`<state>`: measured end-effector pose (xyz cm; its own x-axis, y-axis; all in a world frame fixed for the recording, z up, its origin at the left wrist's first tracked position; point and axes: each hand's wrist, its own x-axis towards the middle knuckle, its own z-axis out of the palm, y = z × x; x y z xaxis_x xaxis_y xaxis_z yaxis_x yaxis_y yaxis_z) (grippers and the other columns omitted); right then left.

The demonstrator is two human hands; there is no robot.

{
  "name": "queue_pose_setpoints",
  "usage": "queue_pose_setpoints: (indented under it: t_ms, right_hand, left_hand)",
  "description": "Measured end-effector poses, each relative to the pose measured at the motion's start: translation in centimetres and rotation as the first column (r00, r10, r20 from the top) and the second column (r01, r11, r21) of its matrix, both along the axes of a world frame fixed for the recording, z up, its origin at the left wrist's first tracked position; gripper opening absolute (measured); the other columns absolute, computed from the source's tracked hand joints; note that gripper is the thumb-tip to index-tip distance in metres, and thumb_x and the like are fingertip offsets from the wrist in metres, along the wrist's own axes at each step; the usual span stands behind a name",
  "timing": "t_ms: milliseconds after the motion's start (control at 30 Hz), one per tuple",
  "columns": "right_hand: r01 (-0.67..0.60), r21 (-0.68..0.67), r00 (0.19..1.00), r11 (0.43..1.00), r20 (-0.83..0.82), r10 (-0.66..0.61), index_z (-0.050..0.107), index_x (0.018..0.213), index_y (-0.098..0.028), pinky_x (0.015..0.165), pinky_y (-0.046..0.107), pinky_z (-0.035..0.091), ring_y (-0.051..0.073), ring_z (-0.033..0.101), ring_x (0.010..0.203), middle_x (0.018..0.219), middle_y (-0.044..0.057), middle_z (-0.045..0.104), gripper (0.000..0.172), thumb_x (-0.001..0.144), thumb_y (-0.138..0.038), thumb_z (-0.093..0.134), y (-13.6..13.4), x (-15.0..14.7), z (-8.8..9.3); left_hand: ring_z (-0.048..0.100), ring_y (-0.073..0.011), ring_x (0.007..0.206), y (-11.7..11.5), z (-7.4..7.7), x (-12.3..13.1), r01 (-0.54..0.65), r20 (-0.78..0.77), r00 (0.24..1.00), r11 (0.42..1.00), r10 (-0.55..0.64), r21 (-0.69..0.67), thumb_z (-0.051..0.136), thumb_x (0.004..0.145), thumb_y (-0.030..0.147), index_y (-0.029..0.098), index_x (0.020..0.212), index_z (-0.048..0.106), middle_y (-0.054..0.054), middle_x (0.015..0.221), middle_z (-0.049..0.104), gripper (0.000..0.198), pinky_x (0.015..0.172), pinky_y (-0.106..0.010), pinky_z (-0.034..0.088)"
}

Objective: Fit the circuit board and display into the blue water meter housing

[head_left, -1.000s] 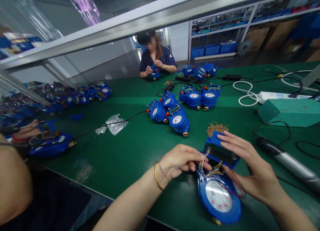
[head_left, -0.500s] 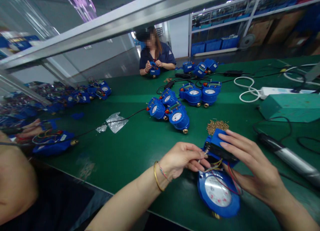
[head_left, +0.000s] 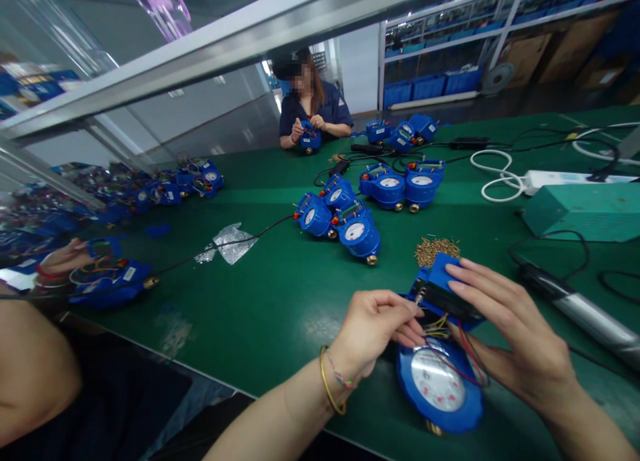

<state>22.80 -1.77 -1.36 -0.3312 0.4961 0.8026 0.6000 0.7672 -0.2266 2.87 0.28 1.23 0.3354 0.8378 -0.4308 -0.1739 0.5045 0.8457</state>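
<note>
Head view: at the far left, a big heap of blue meters [head_left: 65, 198] sits on the green table [head_left: 280, 294]. Near it, another person's hand [head_left: 67, 258] is at a wired meter [head_left: 113, 288]. Next comes a crumpled clear bag [head_left: 235, 243]. The left hand [head_left: 380, 324] has its thumb and finger pinched close together by a small blue box [head_left: 440, 269]; what they pinch is too small to tell. Wires [head_left: 439, 326] run between the box and a round blue meter [head_left: 440, 384] on the table, between both hands. Little gold screws [head_left: 436, 251] lie just behind the box. The right hand [head_left: 520, 334] holds the box, fingers laid over its top. Farther right is a black and silver tool [head_left: 590, 321].
</note>
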Motion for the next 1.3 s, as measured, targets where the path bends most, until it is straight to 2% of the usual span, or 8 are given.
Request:
queue_pose_setpoints:
  t_ms: [300, 400, 533, 700, 833, 933, 1133, 1300]
  right_hand:
    - [-0.002, -0.011, 0.999, 1.000, -0.040, 0.001, 0.048, 0.146, -0.014, 0.106, 0.046, 0.045, 0.032, 0.051, 0.132, 0.139, 0.017, 0.056, 0.067, 0.084, 0.002, 0.067, -0.2, -0.1, 0.0]
    - [-0.009, -0.018, 0.999, 1.000, -0.035, 0.009, 0.048, 0.147, -0.014, 0.106, 0.046, 0.044, 0.033, 0.050, 0.133, 0.140, 0.017, 0.055, 0.068, 0.084, 0.003, 0.068, -0.2, -0.1, 0.0]
    - [-0.004, -0.025, 1.000, 1.000, -0.024, 0.004, 0.048, 0.146, -0.013, 0.108, 0.045, 0.043, 0.032, 0.049, 0.133, 0.139, 0.017, 0.055, 0.066, 0.085, 0.002, 0.067, -0.3, 0.1, -0.2]
    - [0.001, -0.025, 0.998, 1.000, -0.061, -0.003, 0.050, 0.144, -0.012, 0.106, 0.045, 0.045, 0.032, 0.052, 0.131, 0.138, 0.017, 0.056, 0.063, 0.084, 0.001, 0.067, -0.3, 0.1, -0.2]
    - [0.011, -0.037, 0.998, 0.999, -0.067, -0.014, 0.049, 0.146, -0.016, 0.105, 0.046, 0.046, 0.032, 0.052, 0.132, 0.140, 0.015, 0.056, 0.065, 0.085, -0.001, 0.067, -0.3, 0.1, -0.2]
    - [0.008, -0.033, 0.997, 0.999, -0.080, -0.010, 0.050, 0.144, -0.015, 0.105, 0.046, 0.046, 0.032, 0.053, 0.130, 0.139, 0.016, 0.057, 0.063, 0.085, -0.001, 0.067, -0.3, 0.0, -0.3]
    - [0.028, -0.069, 0.988, 0.997, -0.149, -0.038, 0.052, 0.142, -0.017, 0.103, 0.047, 0.047, 0.032, 0.056, 0.127, 0.137, 0.015, 0.059, 0.061, 0.085, -0.006, 0.069, -0.3, -0.4, -0.4]
    - [0.022, -0.103, 0.979, 0.994, -0.201, -0.043, 0.053, 0.141, -0.014, 0.106, 0.043, 0.046, 0.030, 0.057, 0.125, 0.136, 0.015, 0.058, 0.060, 0.084, -0.008, 0.071, -0.6, -0.5, -0.7]
  left_hand:
    - [0.059, -0.0100, 0.039, -0.1, -0.1, 0.3, -0.001, -0.014, 1.000, 1.000, 0.001, 0.009, 0.088, 0.060, 0.049, 0.012, 0.078, 0.063, -0.004, 0.058, 0.071, 0.047, 0.042, -0.019, 0.046]
    - [0.059, -0.0089, 0.039, 0.1, 0.0, 0.2, -0.001, -0.007, 1.000, 1.000, 0.001, -0.015, 0.090, 0.058, 0.045, 0.013, 0.077, 0.062, -0.006, 0.067, 0.075, 0.047, 0.042, -0.019, 0.047]
    - [0.063, -0.0105, 0.045, 0.3, 0.1, 0.2, -0.007, 0.040, 0.999, 0.999, 0.008, -0.035, 0.092, 0.054, 0.044, 0.012, 0.074, 0.062, -0.005, 0.063, 0.073, 0.048, 0.047, -0.019, 0.050]
    - [0.066, -0.0124, 0.051, -0.2, 0.0, 0.4, -0.055, 0.033, 0.998, 0.998, 0.055, 0.023, 0.093, 0.053, 0.044, 0.010, 0.075, 0.066, -0.005, 0.063, 0.072, 0.048, 0.053, -0.022, 0.054]
    - [0.065, -0.0105, 0.051, -0.6, -0.2, 0.5, -0.097, 0.013, 0.995, 0.989, 0.096, 0.109, 0.088, 0.060, 0.048, 0.010, 0.073, 0.069, -0.004, 0.061, 0.069, 0.045, 0.053, -0.020, 0.053]
    - [0.064, -0.0101, 0.051, -0.7, -0.2, 0.5, -0.096, -0.003, 0.995, 0.984, 0.097, 0.149, 0.086, 0.064, 0.050, 0.010, 0.072, 0.070, -0.003, 0.060, 0.069, 0.043, 0.054, -0.020, 0.053]
    - [0.063, -0.0113, 0.048, -0.9, -0.2, 0.5, -0.068, -0.012, 0.997, 0.988, 0.070, 0.139, 0.086, 0.061, 0.052, 0.011, 0.073, 0.068, -0.003, 0.059, 0.068, 0.047, 0.051, -0.022, 0.053]
    - [0.060, -0.0093, 0.041, -1.0, -0.1, 0.9, -0.046, 0.016, 0.999, 0.992, 0.045, 0.120, 0.084, 0.062, 0.052, 0.011, 0.073, 0.065, -0.001, 0.054, 0.065, 0.046, 0.043, -0.018, 0.046]
